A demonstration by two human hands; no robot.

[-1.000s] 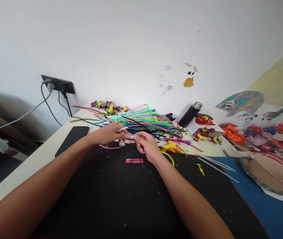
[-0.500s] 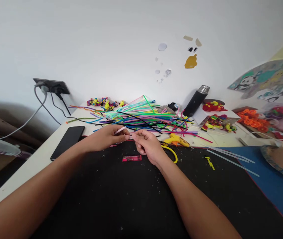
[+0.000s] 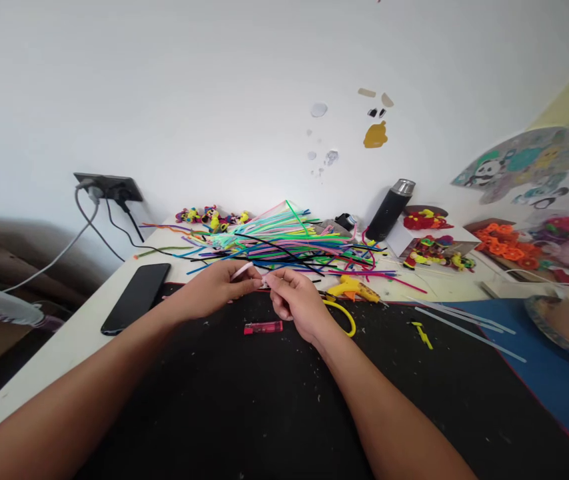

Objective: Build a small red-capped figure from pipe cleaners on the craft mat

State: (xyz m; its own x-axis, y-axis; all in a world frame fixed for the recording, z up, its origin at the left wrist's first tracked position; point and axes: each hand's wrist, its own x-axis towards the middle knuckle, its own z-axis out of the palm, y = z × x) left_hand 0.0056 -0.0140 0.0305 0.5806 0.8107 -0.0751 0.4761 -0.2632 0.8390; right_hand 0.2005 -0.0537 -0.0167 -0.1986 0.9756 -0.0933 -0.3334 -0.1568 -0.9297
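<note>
My left hand (image 3: 217,288) is closed in a pinch on a white pipe cleaner (image 3: 242,270), whose end sticks out above the fingers. My right hand (image 3: 297,299) pinches the same white piece close to the left fingertips; most of it between the hands is hidden. Both hands are above the far edge of the black mat. Just below them lies a red lighter (image 3: 263,328). A yellow loop (image 3: 349,319), like a scissors handle, shows beside my right wrist, and behind it rests a yellow glue gun (image 3: 355,289).
Behind the hands spreads a pile of coloured pipe cleaners (image 3: 279,233). A black phone (image 3: 137,298) lies left. Right are clear glue sticks (image 3: 469,331), a small yellow-green piece (image 3: 422,335), a black flask (image 3: 389,212) and a white box (image 3: 464,239) with small figures.
The view has tilted slightly, so everything sits a little lower in the picture. Both hands keep their pinch, and more of the white pipe cleaner's end shows above my left hand.
</note>
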